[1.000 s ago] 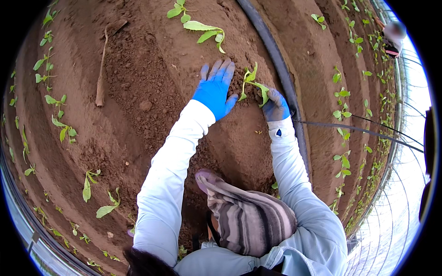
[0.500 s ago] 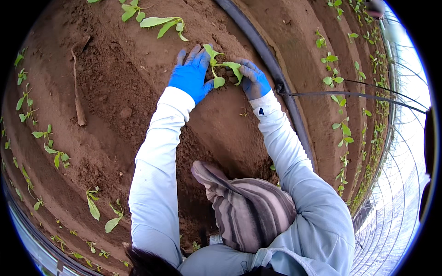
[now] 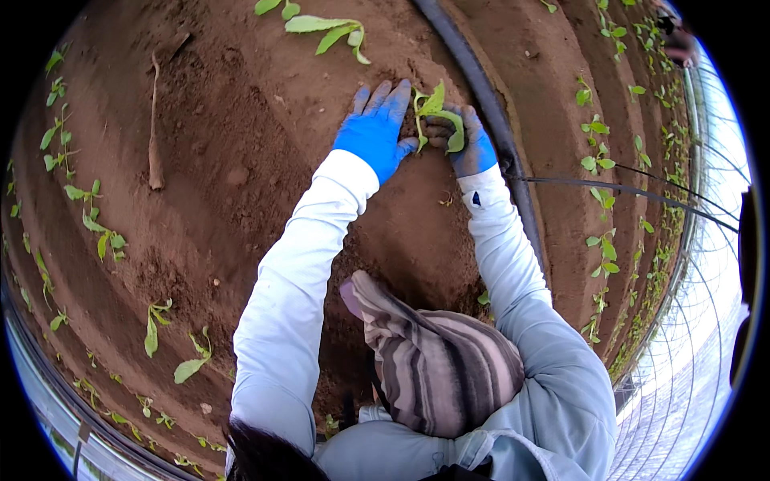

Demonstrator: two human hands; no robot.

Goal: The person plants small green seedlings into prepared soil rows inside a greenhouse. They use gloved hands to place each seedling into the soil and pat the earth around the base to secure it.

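A young leafy seedling [image 3: 434,103] stands in brown soil between my two hands. My left hand [image 3: 373,135], in a blue glove with soil-stained fingers, lies flat on the ground just left of it. Its fingers are stretched out and the thumb points toward the stem. On the other side, my right hand [image 3: 471,144], gloved the same way, has bent, slightly parted fingers close to the seedling's base. A drooping leaf covers part of those fingers, and I see nothing held in them.
Beyond my hands another seedling [image 3: 330,32] lies on the soil. A black hose [image 3: 473,70] runs along the bed's right side, with a thin dark line [image 3: 609,187] crossing from it. A wooden-looking stick [image 3: 155,132] lies left. Plant rows [image 3: 96,220] flank both sides.
The view has shifted, so the scene sits farther right. My right hand has come closer to the seedling, its fingers now partly behind the leaf. My left hand stays flat beside it.
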